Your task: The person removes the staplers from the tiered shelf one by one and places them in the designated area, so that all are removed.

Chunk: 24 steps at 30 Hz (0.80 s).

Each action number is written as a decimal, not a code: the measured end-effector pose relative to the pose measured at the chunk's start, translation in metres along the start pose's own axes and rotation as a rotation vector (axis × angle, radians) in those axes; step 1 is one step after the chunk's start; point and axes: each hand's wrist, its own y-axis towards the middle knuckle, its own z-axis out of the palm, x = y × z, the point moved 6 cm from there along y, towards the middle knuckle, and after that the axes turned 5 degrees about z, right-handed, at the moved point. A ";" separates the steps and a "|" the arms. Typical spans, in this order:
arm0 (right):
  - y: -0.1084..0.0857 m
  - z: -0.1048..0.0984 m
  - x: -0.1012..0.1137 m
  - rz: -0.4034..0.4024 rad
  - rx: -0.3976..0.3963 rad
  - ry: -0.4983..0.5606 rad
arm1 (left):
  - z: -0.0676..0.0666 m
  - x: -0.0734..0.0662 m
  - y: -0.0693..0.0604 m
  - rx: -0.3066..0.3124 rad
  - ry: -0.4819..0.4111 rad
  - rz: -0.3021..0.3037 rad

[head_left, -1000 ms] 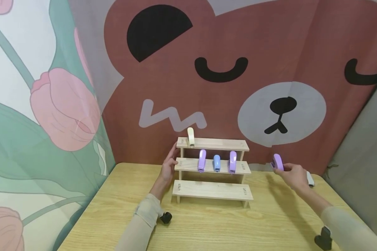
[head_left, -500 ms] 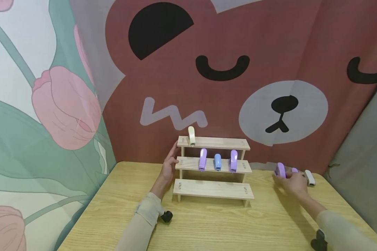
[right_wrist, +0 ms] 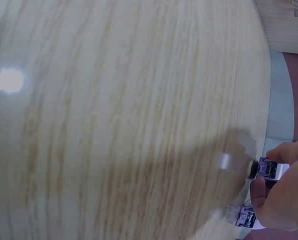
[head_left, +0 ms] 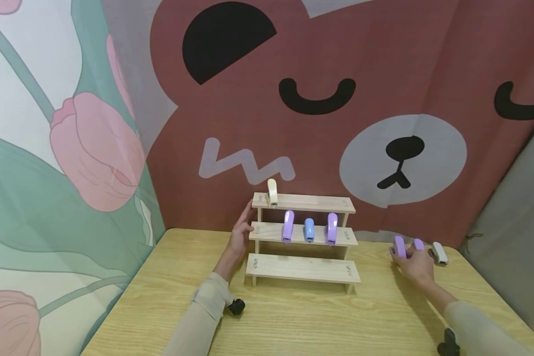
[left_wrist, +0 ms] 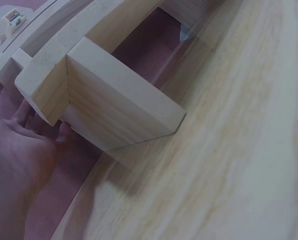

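Note:
At the left end of a three-step wooden rack (head_left: 302, 269), my left hand (head_left: 239, 240) touches the side with fairly straight fingers. The left wrist view has that hand (left_wrist: 24, 155) beside the rack's end board (left_wrist: 119, 95). Over at the table's back right, my right hand (head_left: 416, 267) pinches a purple stapler (head_left: 399, 246) low at the tabletop. The right wrist view shows this stapler (right_wrist: 268, 169) between thumb and fingers. Beside it stands a second purple stapler (head_left: 418, 244), partly hidden by the hand, then a white stapler (head_left: 438, 252).
A cream stapler (head_left: 272, 193) stands on the top step. On the middle step are a purple stapler (head_left: 288, 226), a small blue stapler (head_left: 309, 230) and another purple stapler (head_left: 332, 229). A bear-print curtain (head_left: 311, 148) hangs right behind the wooden table (head_left: 320, 321).
My right hand has lowered the purple stapler from the air to the tabletop, bringing the second purple stapler and more of the white one into sight. The left hand has stayed at the rack.

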 end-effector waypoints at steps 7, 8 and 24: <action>0.001 0.006 -0.005 -0.002 -0.013 0.002 | 0.000 -0.001 -0.002 -0.005 -0.019 -0.012; 0.001 0.007 -0.005 0.000 -0.013 0.002 | 0.000 -0.001 -0.002 -0.004 -0.020 -0.015; -0.001 0.010 -0.004 0.001 -0.022 -0.018 | 0.001 -0.003 -0.003 -0.003 -0.006 -0.021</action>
